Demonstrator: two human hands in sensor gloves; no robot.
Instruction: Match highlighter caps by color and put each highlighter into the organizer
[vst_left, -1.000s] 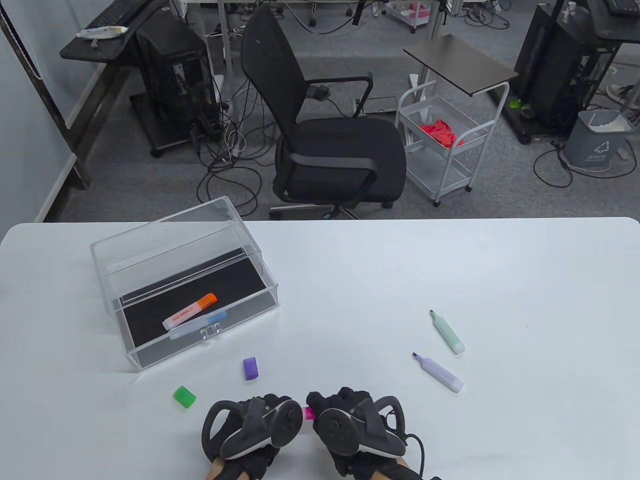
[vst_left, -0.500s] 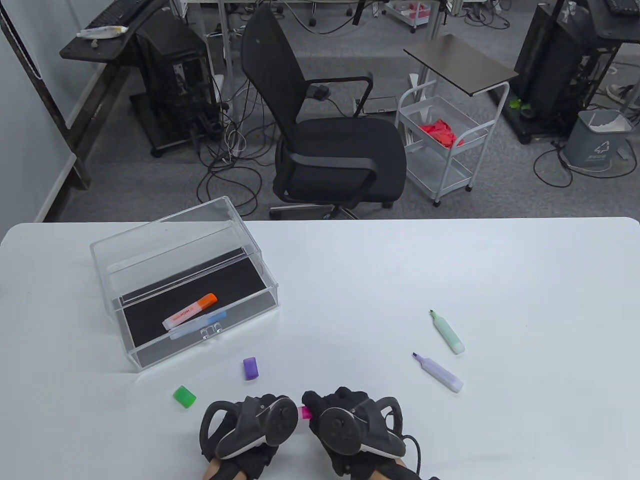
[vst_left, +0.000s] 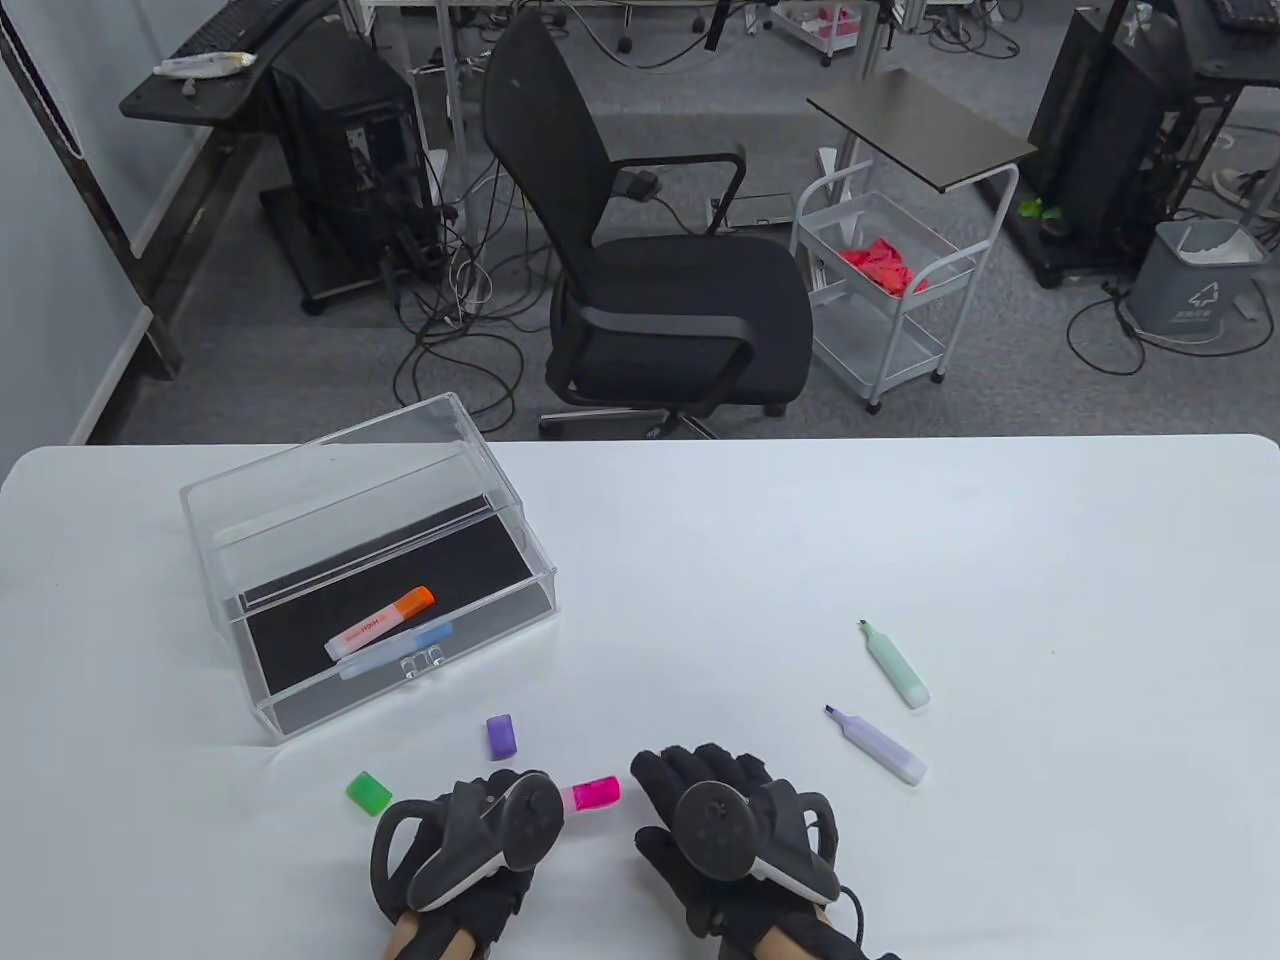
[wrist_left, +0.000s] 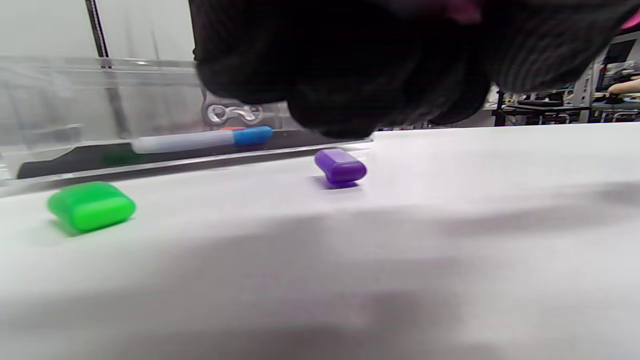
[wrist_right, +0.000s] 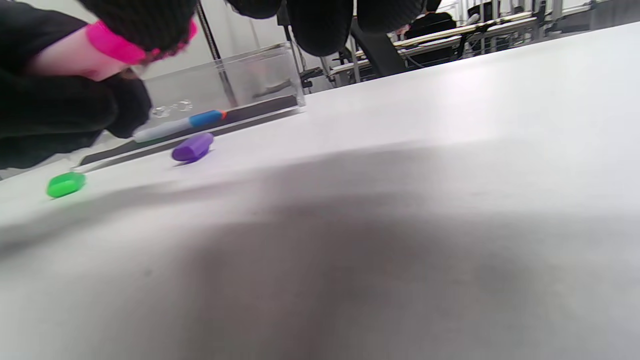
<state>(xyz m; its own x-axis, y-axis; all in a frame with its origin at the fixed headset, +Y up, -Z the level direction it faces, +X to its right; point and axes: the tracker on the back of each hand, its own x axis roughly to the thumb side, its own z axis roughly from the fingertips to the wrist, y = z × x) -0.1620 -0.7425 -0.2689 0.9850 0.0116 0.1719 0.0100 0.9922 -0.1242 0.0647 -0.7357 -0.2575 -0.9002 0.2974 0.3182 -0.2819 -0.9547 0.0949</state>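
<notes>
Two gloved hands are resting at the near edge of a white table, each with a tracker strapped to its back. The left hand is gripping a pink highlighter, fingers curled around its barrel, with the pink capped end sticking out to the right. The right hand is sitting just right of that pink cap, apart from it, fingers loosely extended and holding nothing. Just beyond the left hand, a green cap and a purple cap are lying loose on the table. Beyond the caps, a clear organizer with a black floor is standing open toward the hands, and an orange-capped highlighter and a blue-capped highlighter are lying inside it. Well to the right of the organizer, an uncapped purple highlighter and, a little farther, an uncapped green highlighter are lying on the table. Past the table, a black office chair is standing on grey carpet.
</notes>
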